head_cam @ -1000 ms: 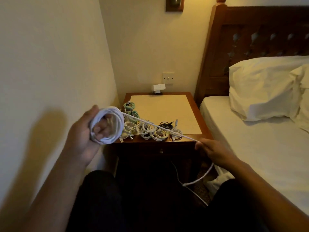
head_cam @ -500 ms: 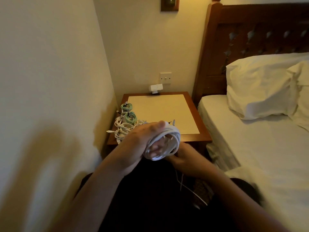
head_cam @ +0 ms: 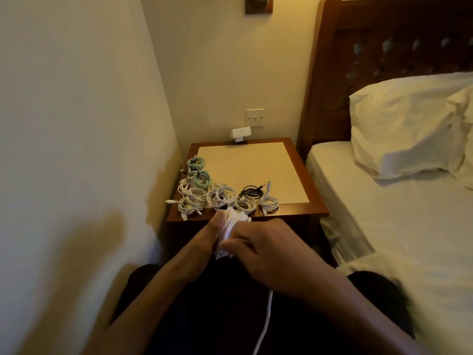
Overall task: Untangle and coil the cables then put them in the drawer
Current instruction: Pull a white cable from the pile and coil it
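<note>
A thick white cable coil point(head_cam: 231, 226) is wound around my left hand point(head_cam: 210, 234), just in front of the nightstand's near edge. My right hand point(head_cam: 266, 249) lies over the coil from the right, fingers curled on it, and the cable's loose tail point(head_cam: 266, 319) hangs down from under that hand. On the wooden nightstand point(head_cam: 302, 180) lie several coiled cables along the left and front edges: two green coils point(head_cam: 199, 172), white coils point(head_cam: 204, 198) and one black coil point(head_cam: 252, 192). The drawer is hidden behind my hands.
A wall runs close along the left. The bed point(head_cam: 409, 226) with a white pillow point(head_cam: 409, 129) stands right of the nightstand, headboard behind. A small white device point(head_cam: 240, 133) sits at the nightstand's back edge below a wall switch point(head_cam: 255, 117). My dark-clothed legs fill the bottom.
My left hand with the coil swung from the upper left to the centre. My right hand came up from pulling the cable taut at the right and now lies over the coil.
</note>
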`<state>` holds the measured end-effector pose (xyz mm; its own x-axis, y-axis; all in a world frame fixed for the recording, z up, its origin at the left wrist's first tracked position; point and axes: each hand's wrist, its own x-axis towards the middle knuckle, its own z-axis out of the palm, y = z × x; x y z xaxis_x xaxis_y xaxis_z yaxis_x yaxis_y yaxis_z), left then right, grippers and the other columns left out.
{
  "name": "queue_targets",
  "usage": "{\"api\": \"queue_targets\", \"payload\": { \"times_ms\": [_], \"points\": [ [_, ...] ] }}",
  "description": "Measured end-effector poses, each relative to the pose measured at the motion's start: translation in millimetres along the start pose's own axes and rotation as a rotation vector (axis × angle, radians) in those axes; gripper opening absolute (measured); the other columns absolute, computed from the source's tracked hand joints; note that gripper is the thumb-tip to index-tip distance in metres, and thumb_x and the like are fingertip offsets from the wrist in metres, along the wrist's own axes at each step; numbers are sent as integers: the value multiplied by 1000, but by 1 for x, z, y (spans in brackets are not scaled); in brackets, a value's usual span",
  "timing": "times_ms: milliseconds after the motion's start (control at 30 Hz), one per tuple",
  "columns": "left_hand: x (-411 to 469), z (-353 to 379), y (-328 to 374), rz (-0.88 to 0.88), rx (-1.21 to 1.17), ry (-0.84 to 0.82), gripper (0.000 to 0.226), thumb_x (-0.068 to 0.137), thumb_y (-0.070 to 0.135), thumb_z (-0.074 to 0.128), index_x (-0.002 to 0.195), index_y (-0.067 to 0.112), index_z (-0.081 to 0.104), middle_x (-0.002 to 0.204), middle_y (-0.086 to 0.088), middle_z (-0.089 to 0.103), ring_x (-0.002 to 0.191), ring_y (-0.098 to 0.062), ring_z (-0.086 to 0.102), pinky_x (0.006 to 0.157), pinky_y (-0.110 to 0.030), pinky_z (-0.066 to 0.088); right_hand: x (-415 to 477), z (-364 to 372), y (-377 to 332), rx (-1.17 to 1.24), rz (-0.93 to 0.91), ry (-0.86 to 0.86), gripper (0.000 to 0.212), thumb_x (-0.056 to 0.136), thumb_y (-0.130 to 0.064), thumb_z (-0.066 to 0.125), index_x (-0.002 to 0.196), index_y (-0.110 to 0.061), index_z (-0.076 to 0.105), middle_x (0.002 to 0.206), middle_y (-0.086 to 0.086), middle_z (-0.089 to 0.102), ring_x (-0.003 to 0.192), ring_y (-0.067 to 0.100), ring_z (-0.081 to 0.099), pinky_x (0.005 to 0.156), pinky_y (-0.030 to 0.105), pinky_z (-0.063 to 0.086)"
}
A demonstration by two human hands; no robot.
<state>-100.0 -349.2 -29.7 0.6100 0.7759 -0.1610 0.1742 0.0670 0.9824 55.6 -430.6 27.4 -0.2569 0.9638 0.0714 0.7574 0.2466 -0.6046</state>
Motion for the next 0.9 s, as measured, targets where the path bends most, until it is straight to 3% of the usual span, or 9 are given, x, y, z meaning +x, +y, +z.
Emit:
{"api": "queue_targets", "payload": {
  "times_ms": [100,167,300,400,567,667,733,800,900],
  "points": [
    [-21,-9,-5,8,87,-100,69,87,79,33,106,27,74,86,-6,69,77,-18,61,73,-28,50,16,-27,39,161,-3,121,14,101,-35,62,94,-28,72,81,-9,70,76,-2,64,64,15,48],
    [-29,-12,2,102,28,-84,55,96,63,39,107,22,74,84,-14,65,75,-28,55,72,-41,45,23,-18,74,251,-1,197,15,101,-32,62,97,-28,76,90,-11,73,85,4,67,76,29,54],
    [-28,-3,34,202,-474,39,48,101,34,42,94,9,82,88,-17,74,75,-26,70,72,-32,58,15,47,121,313,132,192,25,107,-36,50,100,-32,73,81,-18,67,73,0,58,70,34,49],
    [1,-6,45,343,-596,100,54,106,39,35,98,7,77,66,-5,53,59,-15,52,66,-25,50,-7,81,104,247,161,118,23,109,-37,43,107,-36,66,81,-22,66,67,2,59,66,31,51],
    [37,1,23,307,41,205,60,101,64,35,129,16,56,91,-3,63,76,-10,61,72,-25,51,-15,60,26,67,38,-30,26,109,-45,40,100,-28,57,82,-5,64,67,13,60,65,34,51],
    [34,2,4,156,211,49,77,85,86,36,129,28,59,118,0,69,99,-12,66,85,-27,53,-5,17,14,-79,26,20,28,107,-45,46,96,-27,63,83,-7,66,70,8,60,67,28,49],
    [24,-4,-1,71,254,-91,74,75,97,35,109,40,69,97,6,73,85,-9,67,75,-24,51,4,-12,25,-76,34,48,20,102,-42,59,102,-29,74,88,-10,72,73,4,63,67,22,48],
    [9,-11,1,40,302,-184,59,83,89,38,92,41,72,78,2,70,67,-12,62,65,-26,48,12,-31,39,6,30,30,12,98,-36,66,100,-32,77,88,-13,74,76,3,64,66,19,48],
    [-12,-27,7,107,235,-221,41,95,58,56,108,22,72,100,-24,67,82,-43,58,74,-41,43,19,-40,67,98,33,35,12,98,-35,66,100,-36,77,92,-20,72,90,-3,65,75,21,50]
  ]
}}
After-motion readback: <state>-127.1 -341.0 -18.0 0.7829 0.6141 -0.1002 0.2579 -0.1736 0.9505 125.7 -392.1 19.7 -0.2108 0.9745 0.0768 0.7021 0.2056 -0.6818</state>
